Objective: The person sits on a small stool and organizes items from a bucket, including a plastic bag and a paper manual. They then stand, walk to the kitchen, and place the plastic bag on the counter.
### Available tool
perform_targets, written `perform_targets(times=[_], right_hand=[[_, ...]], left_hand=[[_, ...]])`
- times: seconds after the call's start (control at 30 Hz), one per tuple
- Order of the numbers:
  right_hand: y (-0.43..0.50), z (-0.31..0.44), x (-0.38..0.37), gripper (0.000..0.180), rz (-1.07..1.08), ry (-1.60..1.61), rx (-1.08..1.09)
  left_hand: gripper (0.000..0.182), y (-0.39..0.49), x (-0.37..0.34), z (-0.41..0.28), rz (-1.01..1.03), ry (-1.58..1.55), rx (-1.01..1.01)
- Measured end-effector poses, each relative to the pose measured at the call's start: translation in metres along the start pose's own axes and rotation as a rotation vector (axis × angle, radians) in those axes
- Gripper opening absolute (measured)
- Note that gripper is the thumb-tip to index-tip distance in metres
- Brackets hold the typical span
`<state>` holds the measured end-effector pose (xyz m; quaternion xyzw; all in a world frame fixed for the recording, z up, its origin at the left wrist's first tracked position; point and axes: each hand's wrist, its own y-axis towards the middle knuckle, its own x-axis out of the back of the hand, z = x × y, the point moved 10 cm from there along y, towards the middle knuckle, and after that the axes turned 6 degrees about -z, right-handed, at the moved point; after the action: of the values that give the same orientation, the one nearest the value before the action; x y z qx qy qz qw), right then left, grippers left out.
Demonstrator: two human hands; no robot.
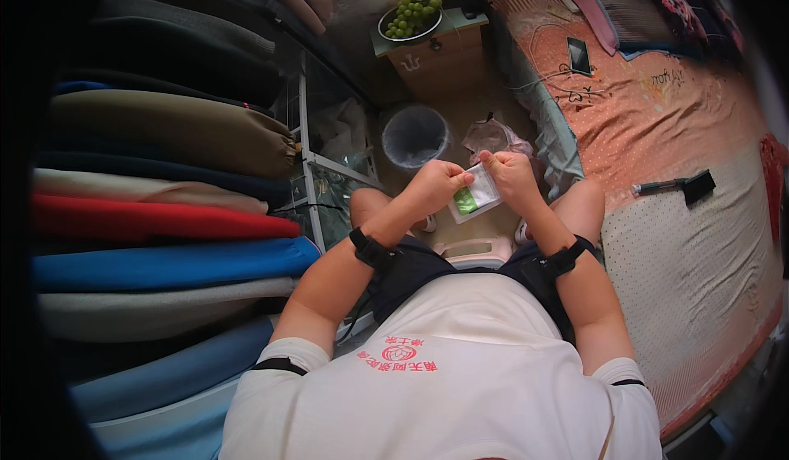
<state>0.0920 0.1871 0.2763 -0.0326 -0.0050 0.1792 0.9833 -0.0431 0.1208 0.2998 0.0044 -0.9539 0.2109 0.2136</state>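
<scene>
A small flat plastic packet (476, 196), white and clear with a green printed patch, is held between both hands above the floor. My left hand (436, 184) pinches its upper left edge, the thumb lying across the front. My right hand (513, 176) grips the upper right edge with its thumb pointing up. The packet hangs tilted, its lower end free. Whether it is sealed or torn at the top cannot be told. Below it, between my knees, is a pink and white plastic object (474, 249), partly hidden by my shorts.
Left, clothes hang beside a white metal rack (315, 195). Ahead are a lined bin (416, 136), a pink bag (493, 136) and a cabinet (441, 59) bearing a bowl of green grapes (414, 15). Right, a bed (666, 275) holds a smartphone (579, 56) and a black-headed brush (698, 187).
</scene>
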Motion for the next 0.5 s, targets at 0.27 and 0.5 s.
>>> perform_targets(times=[0.27,0.5], right_hand=[[0.001,-0.003,0.005,0.054,-0.055,0.016,0.018],[-0.002,0.027,0.055,0.056,-0.610,-0.246,0.111]], left_hand=[[0.024,-0.004,0.005,-0.007,0.016,-0.054,-0.004],[0.032,0.006,-0.020,-0.001,-0.111,-0.966,0.107]])
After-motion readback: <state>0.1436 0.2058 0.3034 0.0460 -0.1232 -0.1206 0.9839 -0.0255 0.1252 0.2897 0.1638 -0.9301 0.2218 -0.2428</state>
